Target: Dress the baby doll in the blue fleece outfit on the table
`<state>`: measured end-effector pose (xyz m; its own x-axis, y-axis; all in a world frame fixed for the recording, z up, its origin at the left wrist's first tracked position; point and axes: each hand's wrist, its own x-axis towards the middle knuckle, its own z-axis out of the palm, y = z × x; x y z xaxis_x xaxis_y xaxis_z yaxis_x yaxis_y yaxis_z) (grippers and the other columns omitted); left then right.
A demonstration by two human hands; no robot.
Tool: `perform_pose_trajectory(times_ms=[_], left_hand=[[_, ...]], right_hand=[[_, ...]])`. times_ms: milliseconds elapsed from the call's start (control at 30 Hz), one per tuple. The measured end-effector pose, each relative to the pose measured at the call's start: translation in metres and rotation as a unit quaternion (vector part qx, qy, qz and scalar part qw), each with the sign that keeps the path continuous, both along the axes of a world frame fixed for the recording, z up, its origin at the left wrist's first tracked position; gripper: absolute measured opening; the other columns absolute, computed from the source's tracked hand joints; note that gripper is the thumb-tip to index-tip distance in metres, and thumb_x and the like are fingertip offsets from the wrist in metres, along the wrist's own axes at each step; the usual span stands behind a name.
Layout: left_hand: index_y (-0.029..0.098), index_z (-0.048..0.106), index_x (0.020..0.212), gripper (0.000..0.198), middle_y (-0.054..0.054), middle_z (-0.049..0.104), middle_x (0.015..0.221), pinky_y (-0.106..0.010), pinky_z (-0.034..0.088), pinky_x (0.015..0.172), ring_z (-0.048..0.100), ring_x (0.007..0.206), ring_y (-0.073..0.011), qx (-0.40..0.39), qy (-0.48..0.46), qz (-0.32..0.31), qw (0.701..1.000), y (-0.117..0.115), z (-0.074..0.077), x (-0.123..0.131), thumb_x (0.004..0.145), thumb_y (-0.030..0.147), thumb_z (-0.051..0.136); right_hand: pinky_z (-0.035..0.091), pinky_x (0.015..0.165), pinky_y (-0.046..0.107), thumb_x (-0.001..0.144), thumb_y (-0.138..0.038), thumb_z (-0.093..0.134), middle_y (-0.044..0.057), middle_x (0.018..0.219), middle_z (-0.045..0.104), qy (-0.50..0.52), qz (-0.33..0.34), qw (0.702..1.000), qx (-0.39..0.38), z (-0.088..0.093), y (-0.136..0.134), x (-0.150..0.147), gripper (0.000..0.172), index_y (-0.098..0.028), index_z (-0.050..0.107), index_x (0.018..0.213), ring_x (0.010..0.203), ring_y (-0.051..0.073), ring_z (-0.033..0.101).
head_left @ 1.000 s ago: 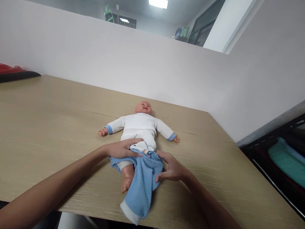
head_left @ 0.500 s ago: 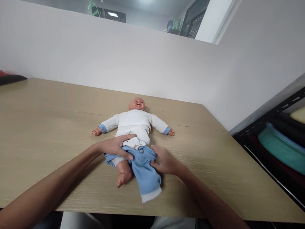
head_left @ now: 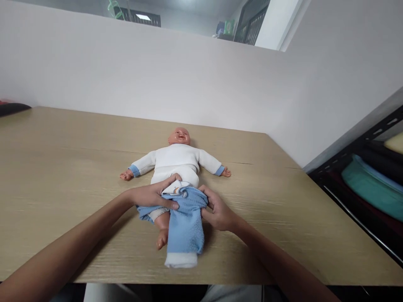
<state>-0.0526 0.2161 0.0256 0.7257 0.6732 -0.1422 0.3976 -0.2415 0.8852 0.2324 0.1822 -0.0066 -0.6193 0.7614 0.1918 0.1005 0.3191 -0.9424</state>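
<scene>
A baby doll point(head_left: 176, 161) in a white top lies on its back on the wooden table point(head_left: 63, 159), arms spread, head toward the wall. Light blue pants point(head_left: 185, 226) with a white cuff sit partly on its legs; one bare leg and foot stick out on the left side. My left hand point(head_left: 154, 196) pinches the waistband of the pants at the doll's left hip. My right hand point(head_left: 217, 212) grips the waistband on the other side. Both hands are closed on the cloth.
A white partition wall point(head_left: 189, 84) runs behind the table. At the right stands a dark shelf point(head_left: 355, 167) with folded teal and yellow cloth point(head_left: 371, 186). A dark object point(head_left: 12, 108) lies at the far left edge. The table's front edge is near the doll's feet.
The pants leg has swung from slanting right to hanging straight toward me. Both hands have shifted slightly up along the doll's hips, keeping hold of the waistband. The camera tilted a little.
</scene>
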Motion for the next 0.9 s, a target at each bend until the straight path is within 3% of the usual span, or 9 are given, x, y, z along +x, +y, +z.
perform_pose_trajectory(times_ms=[167,233,367,433,533,633,733,800,900], left_hand=[[0.027,0.045,0.132,0.060,-0.002,0.061,0.112,-0.029,0.046,0.096,0.059,0.114,-0.0239,-0.034,-0.045,0.033,0.998,0.002,-0.003,-0.001,0.085,0.041,0.080],[0.028,0.046,0.132,0.060,-0.001,0.063,0.108,-0.029,0.046,0.095,0.061,0.112,-0.0241,-0.047,-0.052,0.046,0.996,0.001,-0.002,-0.001,0.085,0.040,0.080],[0.029,0.047,0.140,0.063,0.000,0.069,0.110,-0.031,0.047,0.099,0.063,0.113,-0.0248,-0.059,-0.041,0.043,0.997,-0.001,0.001,-0.003,0.087,0.044,0.078],[0.030,0.049,0.143,0.062,-0.001,0.071,0.119,-0.032,0.047,0.103,0.064,0.119,-0.0257,-0.049,-0.032,0.042,0.997,0.000,0.001,-0.004,0.089,0.046,0.076],[0.032,0.056,0.141,0.059,-0.002,0.070,0.132,-0.033,0.046,0.110,0.060,0.131,-0.0288,-0.011,-0.036,0.071,0.997,0.000,-0.003,-0.004,0.088,0.047,0.075],[0.030,0.055,0.144,0.059,-0.003,0.069,0.138,-0.038,0.048,0.112,0.060,0.135,-0.0316,0.003,-0.046,0.101,0.994,-0.001,-0.008,-0.004,0.091,0.051,0.070],[0.030,0.050,0.153,0.066,-0.005,0.067,0.147,-0.043,0.048,0.116,0.060,0.137,-0.0330,0.012,-0.040,0.112,0.993,-0.001,-0.013,-0.005,0.095,0.057,0.064],[0.030,0.049,0.157,0.078,-0.007,0.059,0.159,-0.046,0.045,0.121,0.054,0.146,-0.0351,0.024,-0.015,0.127,0.991,0.001,-0.016,-0.007,0.090,0.064,0.068],[0.024,0.046,0.161,0.100,-0.012,0.042,0.171,-0.052,0.035,0.129,0.037,0.158,-0.0398,0.020,0.036,0.151,0.988,0.004,-0.021,-0.009,0.080,0.075,0.073]], right_hand=[[0.057,0.095,0.036,0.091,-0.035,0.074,0.008,0.131,0.067,-0.062,0.115,0.991,-0.017,0.004,-0.003,0.007,0.067,-0.026,0.047,0.152,0.109,0.024,0.066],[0.057,0.086,0.033,0.090,-0.039,0.077,0.006,0.120,0.070,-0.079,0.114,0.990,0.011,0.002,0.002,0.008,0.058,-0.025,0.057,0.142,0.098,0.022,0.067],[0.052,0.078,0.031,0.093,-0.033,0.072,0.001,0.093,0.068,-0.099,0.036,0.984,0.142,-0.003,0.013,0.008,0.018,-0.022,0.067,0.106,0.081,0.018,0.060],[0.051,0.080,0.033,0.092,-0.030,0.070,0.001,0.092,0.066,-0.085,0.018,0.980,0.178,-0.003,0.015,0.008,0.015,-0.023,0.065,0.104,0.082,0.019,0.060],[0.053,0.090,0.037,0.091,-0.034,0.073,0.005,0.105,0.068,-0.067,0.069,0.977,0.192,0.001,0.013,0.006,0.023,-0.023,0.064,0.109,0.095,0.022,0.062],[0.049,0.107,0.044,0.089,-0.042,0.075,0.009,0.121,0.067,-0.021,0.136,0.980,0.143,0.001,0.008,0.005,0.034,-0.022,0.066,0.115,0.116,0.029,0.061],[0.054,0.097,0.040,0.090,-0.047,0.075,0.006,0.114,0.070,0.015,0.160,0.987,-0.009,-0.007,0.005,0.004,0.043,-0.024,0.064,0.124,0.106,0.026,0.066],[0.054,0.094,0.038,0.089,-0.044,0.078,0.006,0.117,0.070,0.022,0.127,0.990,-0.059,-0.014,0.006,0.003,0.049,-0.025,0.060,0.131,0.104,0.024,0.066],[0.052,0.090,0.034,0.090,-0.037,0.079,0.003,0.109,0.067,0.053,-0.006,0.998,-0.022,-0.020,0.011,-0.001,0.036,-0.026,0.061,0.118,0.097,0.021,0.064]])
